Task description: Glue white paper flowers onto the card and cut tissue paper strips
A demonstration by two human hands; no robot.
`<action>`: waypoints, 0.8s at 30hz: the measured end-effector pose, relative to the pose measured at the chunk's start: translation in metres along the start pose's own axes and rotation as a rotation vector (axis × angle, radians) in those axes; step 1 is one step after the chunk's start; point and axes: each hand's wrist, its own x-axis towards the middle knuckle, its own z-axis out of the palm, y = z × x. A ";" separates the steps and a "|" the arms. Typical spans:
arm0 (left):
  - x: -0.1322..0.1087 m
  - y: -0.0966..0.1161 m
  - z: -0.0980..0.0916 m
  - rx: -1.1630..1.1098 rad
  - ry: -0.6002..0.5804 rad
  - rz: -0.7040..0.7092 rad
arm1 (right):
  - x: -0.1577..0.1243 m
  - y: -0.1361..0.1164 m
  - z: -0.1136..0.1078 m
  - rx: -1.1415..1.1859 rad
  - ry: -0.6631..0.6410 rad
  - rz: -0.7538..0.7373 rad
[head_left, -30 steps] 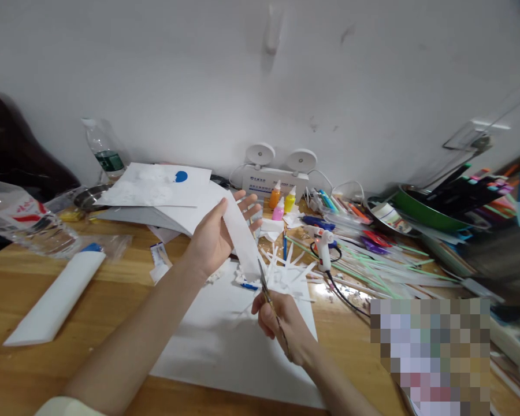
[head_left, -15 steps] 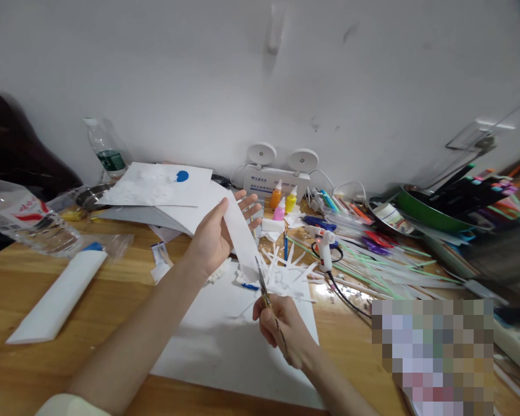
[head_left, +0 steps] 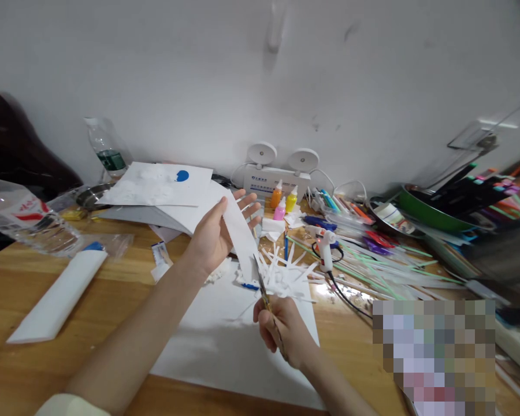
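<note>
My left hand (head_left: 214,234) pinches a white paper strip (head_left: 241,234) near its upper end, between the thumb and the spread fingers. The strip slants down to the right. My right hand (head_left: 281,326) grips scissors (head_left: 263,289) whose blades point up and touch the strip's lower right edge. Beneath both hands lies a large white sheet (head_left: 225,352). Behind the scissors, narrow white paper strips (head_left: 286,274) fan out in a loose pile. A small blue object (head_left: 250,286) lies under the strip's lower end.
At left stand a rolled white paper (head_left: 60,297) and plastic bottles (head_left: 106,150). A glue gun (head_left: 325,248), its cord running right, stands near small paint bottles (head_left: 279,208). Drinking-straw-like sticks (head_left: 385,271) and a green pan (head_left: 433,211) fill the right. Stacked sheets (head_left: 156,185) lie at the back left.
Both hands stay almost where they were. The scissors and the strip's lower end have shifted very slightly; my left hand still holds the strip.
</note>
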 end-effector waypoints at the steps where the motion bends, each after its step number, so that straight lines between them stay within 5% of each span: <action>1: 0.000 0.000 0.000 0.004 0.001 0.001 | 0.000 0.000 0.000 -0.010 -0.001 0.001; 24: -0.009 -0.015 0.012 -0.026 0.002 -0.118 | -0.006 -0.005 -0.003 -0.033 0.000 -0.133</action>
